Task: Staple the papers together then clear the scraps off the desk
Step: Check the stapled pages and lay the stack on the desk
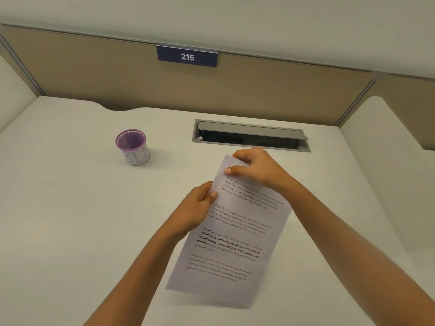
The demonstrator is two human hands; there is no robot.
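Note:
Printed white papers with several paragraphs of black text are held slanted above the white desk, their top end pointing away from me. My left hand pinches the left edge near the top, thumb on the printed side. My right hand grips the top end, thumb across the front and fingers curled behind. No stapler or scraps are visible.
A purple mesh cup wrapped in a handwritten paper label stands at the back left of the desk. A grey cable hatch with its lid raised lies just beyond my right hand. A beige partition with a "215" sign closes the back.

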